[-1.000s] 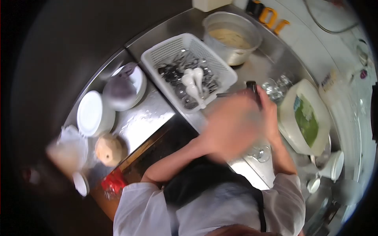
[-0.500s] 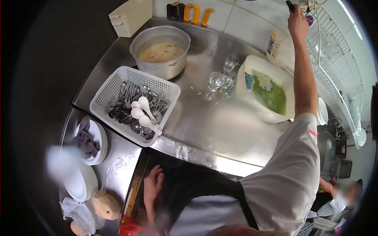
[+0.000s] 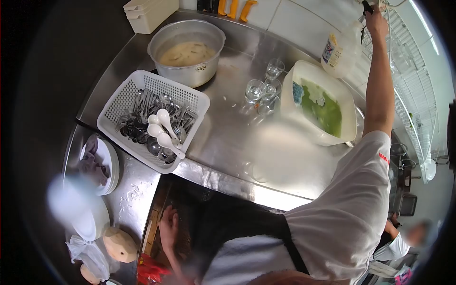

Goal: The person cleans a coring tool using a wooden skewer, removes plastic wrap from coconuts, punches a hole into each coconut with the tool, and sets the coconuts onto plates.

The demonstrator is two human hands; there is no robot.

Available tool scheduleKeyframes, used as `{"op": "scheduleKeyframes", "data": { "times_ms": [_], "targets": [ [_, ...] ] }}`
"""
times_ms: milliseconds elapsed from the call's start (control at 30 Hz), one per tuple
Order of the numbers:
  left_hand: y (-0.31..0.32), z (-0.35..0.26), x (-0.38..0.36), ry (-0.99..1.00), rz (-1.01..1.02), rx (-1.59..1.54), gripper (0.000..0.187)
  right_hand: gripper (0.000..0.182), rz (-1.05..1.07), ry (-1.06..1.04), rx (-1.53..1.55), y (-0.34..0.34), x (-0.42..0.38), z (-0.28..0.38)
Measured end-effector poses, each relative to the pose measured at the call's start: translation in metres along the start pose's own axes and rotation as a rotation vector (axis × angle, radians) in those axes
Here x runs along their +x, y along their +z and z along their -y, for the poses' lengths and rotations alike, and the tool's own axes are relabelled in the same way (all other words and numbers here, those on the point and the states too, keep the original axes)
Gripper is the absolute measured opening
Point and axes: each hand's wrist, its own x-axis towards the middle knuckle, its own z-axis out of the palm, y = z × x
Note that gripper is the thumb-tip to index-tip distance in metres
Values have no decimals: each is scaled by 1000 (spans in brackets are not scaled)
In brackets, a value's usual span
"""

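My right hand [image 3: 376, 23] reaches to the top right corner, its fingers closed around a black handle [image 3: 367, 8]; what the handle belongs to is unclear. Below and left of it stands a translucent jug [image 3: 338, 54] with a label. Next to the jug is a white tub [image 3: 295, 121] of green liquid, a blue sponge [image 3: 298, 92] at its edge. Several clear glasses [image 3: 255, 90] stand left of the tub. My left hand [image 3: 168, 228] hangs low beside the black apron, below the counter's edge, fingers loosely apart and holding nothing.
A large metal pot [image 3: 209, 71] of cloudy liquid sits behind a white basket [image 3: 194, 102] of cutlery. Stacked plates [image 3: 114, 164] and a peeled root vegetable [image 3: 120, 244] lie at left. Wire racks [image 3: 403, 71] line the right wall. Another person [image 3: 396, 247] is at far right.
The view has shifted, so the counter items appear further left and slightly higher. My right hand appears further right, still around the black handle. My left hand appears lower and further left.
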Motion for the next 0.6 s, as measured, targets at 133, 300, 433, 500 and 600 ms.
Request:
{"op": "scheduleKeyframes", "data": {
  "times_ms": [133, 300, 433, 500, 600],
  "targets": [
    [3, -8, -1, -9, -12, -14, 36, 39, 3, 27, 64, 22, 8, -17],
    [1, -18, 2, -48, -60, 35, 37, 42, -135, -18, 66, 57, 19, -32],
    [1, 0, 0, -46, -39, 80, 41, 43, -100, -61, 182, 61, 13, -11],
    [7, 4, -6, -105, -89, 76, 41, 43, -79, -52, 242, 57, 4, 9],
    [12, 10, -20, -213, -82, 69, 41, 44, -65, -18, 305, 43, -6, 24]
  ]
}}
